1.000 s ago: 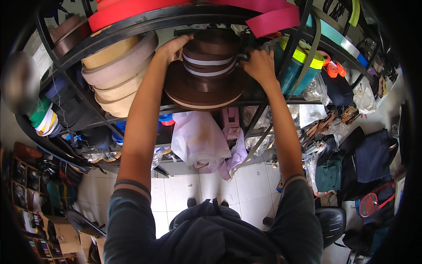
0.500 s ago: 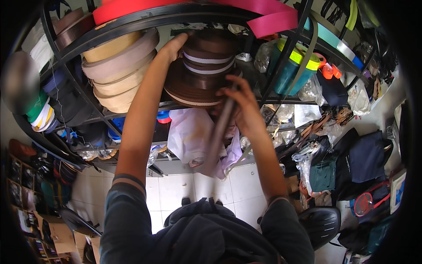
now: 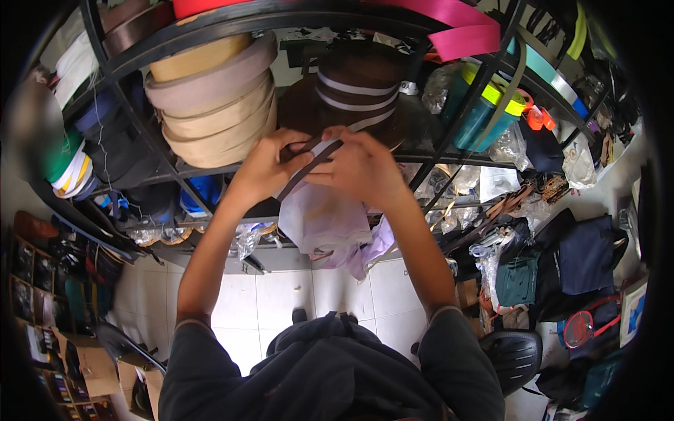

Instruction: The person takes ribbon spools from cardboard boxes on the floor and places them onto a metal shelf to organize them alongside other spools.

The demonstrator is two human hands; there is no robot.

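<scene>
Both my hands meet in front of the shelf, on a brown webbing strap [image 3: 303, 172] with a pale stripe. My left hand [image 3: 265, 170] pinches the strap between thumb and fingers. On its other side my right hand [image 3: 361, 170] has its fingers closed around the strap near the top. Just behind them stands a stack of dark brown webbing rolls [image 3: 354, 76], some edged with white stripes. The hands hide the lower front of that stack. Directly below the hands hangs a whitish plastic bag [image 3: 323, 217].
Beige and tan webbing rolls [image 3: 217, 109] are stacked on the left, beside a black shelf post [image 3: 144, 130]. A pink strap [image 3: 467, 35] droops from the upper shelf. Teal and yellow rolls [image 3: 477, 109] stand to the right. A black chair [image 3: 511, 358] is at the lower right.
My left hand has left the far side of the brown stack and come down in front of it. The strap, earlier hanging blurred from my right hand, is now held between both hands.
</scene>
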